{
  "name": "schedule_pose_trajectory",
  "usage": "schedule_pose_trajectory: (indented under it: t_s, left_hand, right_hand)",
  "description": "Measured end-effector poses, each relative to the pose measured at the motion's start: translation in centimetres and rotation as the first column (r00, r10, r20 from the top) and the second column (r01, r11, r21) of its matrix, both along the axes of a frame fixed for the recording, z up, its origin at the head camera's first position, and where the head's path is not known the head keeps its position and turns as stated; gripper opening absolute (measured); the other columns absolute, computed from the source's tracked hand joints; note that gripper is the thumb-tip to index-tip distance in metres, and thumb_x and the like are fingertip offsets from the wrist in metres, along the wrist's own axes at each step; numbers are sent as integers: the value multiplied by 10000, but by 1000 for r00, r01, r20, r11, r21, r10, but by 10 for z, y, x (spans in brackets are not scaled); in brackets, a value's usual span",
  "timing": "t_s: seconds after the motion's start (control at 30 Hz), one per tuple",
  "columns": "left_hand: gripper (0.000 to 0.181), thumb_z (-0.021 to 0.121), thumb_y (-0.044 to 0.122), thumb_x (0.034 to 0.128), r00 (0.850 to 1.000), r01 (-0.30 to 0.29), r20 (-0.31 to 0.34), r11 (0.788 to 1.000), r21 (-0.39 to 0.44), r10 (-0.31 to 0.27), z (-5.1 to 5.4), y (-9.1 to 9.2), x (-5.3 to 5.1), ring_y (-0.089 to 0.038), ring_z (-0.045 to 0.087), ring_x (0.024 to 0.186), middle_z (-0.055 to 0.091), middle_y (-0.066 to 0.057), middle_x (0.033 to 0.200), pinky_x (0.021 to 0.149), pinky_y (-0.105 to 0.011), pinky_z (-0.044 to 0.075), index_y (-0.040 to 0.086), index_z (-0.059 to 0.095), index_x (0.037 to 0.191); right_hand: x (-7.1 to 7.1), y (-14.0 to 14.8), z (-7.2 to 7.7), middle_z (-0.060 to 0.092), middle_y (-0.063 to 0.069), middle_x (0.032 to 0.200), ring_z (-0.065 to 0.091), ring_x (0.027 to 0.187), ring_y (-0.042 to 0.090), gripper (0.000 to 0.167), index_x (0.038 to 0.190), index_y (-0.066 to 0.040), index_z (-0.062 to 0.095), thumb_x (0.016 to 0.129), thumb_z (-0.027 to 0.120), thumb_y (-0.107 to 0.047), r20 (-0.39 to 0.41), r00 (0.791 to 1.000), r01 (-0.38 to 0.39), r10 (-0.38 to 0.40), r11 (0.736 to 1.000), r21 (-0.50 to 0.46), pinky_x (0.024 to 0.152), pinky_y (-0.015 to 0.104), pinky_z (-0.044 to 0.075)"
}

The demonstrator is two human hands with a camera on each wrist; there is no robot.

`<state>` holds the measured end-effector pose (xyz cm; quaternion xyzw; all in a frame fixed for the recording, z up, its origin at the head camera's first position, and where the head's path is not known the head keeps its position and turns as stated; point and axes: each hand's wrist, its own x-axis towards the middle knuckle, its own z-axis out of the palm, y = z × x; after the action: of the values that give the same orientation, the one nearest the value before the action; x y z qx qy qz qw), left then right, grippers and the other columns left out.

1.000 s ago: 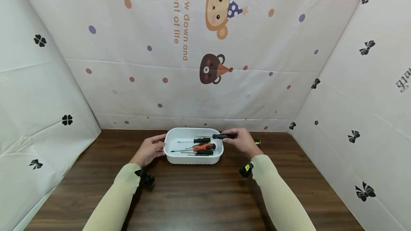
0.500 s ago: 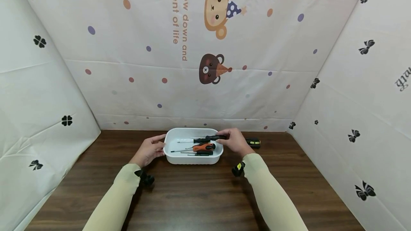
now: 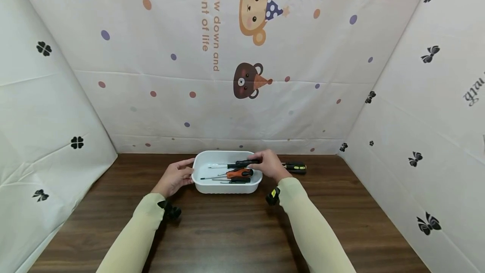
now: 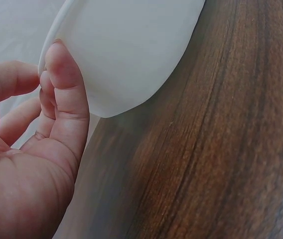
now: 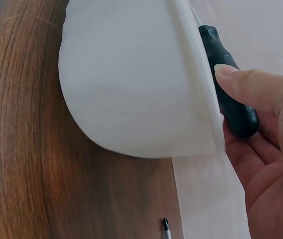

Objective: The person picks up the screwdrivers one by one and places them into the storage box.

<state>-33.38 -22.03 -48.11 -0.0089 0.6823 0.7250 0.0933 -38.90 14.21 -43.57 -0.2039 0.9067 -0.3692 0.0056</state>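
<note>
A white plastic tray [image 3: 223, 189] holds several screwdrivers, one of them with an orange and black handle [image 3: 238, 173]. At its left end my left hand [image 3: 173, 179] grips the rim, the thumb against the outer wall in the left wrist view. My right hand [image 3: 270, 166] holds a black-handled screwdriver [image 5: 226, 74] between thumb and fingers, over the tray's back right rim. In the head view its handle [image 3: 244, 162] lies close to another black-handled screwdriver [image 3: 232, 166] in the tray; whether the two touch I cannot tell. The right wrist view hides the tray's contents behind its wall.
To the right of the tray, behind my right wrist, lie black handles with yellow marks [image 3: 297, 167] on the brown wooden table [image 3: 235, 231]. A thin tip [image 5: 167, 229] shows low in the right wrist view. Printed cloth walls [image 3: 178, 108] stand behind and at both sides.
My right hand has moved left and brought the black-handled screwdriver further over the tray. The yellow-marked handles have come into view behind it. My left hand stays at the rim.
</note>
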Motion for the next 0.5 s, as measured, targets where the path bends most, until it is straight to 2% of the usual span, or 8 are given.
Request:
schedule_pose_trajectory:
  t_s: [0.27, 0.5]
  left_hand:
    - [575, 588, 47, 1018, 1000, -7, 3, 1000, -1, 7, -1, -1, 0, -123, 646, 704, 750, -119, 1011, 691, -260, 595, 46, 407, 1564]
    - [570, 582, 32, 1013, 1000, -14, 2, 1000, 4, 14, 0, 0, 0, -128, 655, 715, 748, -158, 1053, 697, -266, 600, 40, 414, 1558]
  right_hand:
    - [-3, -17, 0, 774, 14, 1121, 698, 1034, 173, 250, 1110, -186, 812, 861, 837, -195, -25, 999, -28, 30, 998, 61, 905, 411, 588]
    - [-9, -26, -2, 778, -10, 1100, 696, 1049, 173, 246, 1107, -184, 809, 863, 835, -190, -19, 998, -50, 52, 992, 116, 922, 395, 585]
